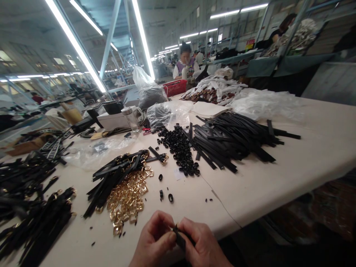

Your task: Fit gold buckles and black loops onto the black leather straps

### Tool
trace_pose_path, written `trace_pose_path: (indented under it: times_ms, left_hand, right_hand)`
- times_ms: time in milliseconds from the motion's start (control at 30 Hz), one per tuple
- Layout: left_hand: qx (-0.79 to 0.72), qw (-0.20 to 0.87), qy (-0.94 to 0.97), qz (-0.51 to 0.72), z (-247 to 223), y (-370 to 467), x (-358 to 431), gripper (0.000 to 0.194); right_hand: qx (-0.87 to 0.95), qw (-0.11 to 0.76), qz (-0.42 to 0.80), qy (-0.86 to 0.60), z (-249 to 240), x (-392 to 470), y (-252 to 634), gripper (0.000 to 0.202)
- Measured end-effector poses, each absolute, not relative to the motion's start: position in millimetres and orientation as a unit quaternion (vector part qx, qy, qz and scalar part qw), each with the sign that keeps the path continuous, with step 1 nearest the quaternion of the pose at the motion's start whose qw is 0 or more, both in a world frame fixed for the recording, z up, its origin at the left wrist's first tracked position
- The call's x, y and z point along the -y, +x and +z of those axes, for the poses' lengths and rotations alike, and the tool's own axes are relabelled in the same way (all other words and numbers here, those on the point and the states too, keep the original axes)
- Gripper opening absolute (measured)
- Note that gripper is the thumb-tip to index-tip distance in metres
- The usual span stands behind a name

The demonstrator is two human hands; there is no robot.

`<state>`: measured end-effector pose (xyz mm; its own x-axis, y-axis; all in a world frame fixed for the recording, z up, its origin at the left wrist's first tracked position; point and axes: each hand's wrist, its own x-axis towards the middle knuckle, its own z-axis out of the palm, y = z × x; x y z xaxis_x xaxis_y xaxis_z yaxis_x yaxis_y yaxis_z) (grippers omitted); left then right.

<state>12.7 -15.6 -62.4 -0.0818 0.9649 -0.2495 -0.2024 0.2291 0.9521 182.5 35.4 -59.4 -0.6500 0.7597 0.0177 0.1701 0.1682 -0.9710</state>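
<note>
At the table's near edge my left hand [157, 237] and my right hand [200, 240] meet, both closed on one black strap [180, 239]. A small gold-coloured bit shows between the fingertips; the fingers hide most of it. Left of my hands lies a pile of gold buckles [125, 200], with black straps fitted with buckles [116, 172] on top of it. Ahead is a heap of small black loops [179, 148], and a few loose black loops [170, 198] lie closer to me. Plain black straps [233, 137] are piled to the right of the heap.
More buckled straps [41, 222] cover the table's left side. Farther back stand a glass jar [130, 119], a red basket [175, 88] and clear plastic bags [267, 105]. A person [185, 65] sits across the table. The table edge [292, 196] runs along the right.
</note>
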Motion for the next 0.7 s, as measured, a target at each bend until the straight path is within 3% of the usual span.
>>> trace_pose_path:
  times_ms: [67,133,233,400,600,700]
  left_hand:
    - [-0.531,0.611,0.342,0.477,-58,11,11,0.050]
    - [-0.523,0.649,0.343,0.434,-51,10,8,0.057]
    - [-0.516,0.680,0.333,0.401,-45,7,6,0.042]
    - [-0.551,0.643,0.367,0.384,-58,0,9,0.034]
    - [-0.625,0.541,0.459,0.325,-51,1,4,0.022]
    - [-0.614,0.548,0.417,0.386,-48,4,-1,0.029]
  right_hand:
    - [0.735,0.248,0.553,-0.305,-58,-39,186,0.031]
    - [0.760,0.223,0.537,-0.291,-57,-41,189,0.027]
    - [0.807,0.167,0.482,-0.297,-56,-44,196,0.025]
    - [0.859,0.102,0.400,-0.303,-46,-52,204,0.020]
    - [0.930,0.090,0.229,-0.272,-44,-68,195,0.023]
    - [0.931,0.191,0.151,-0.272,-47,-73,194,0.012]
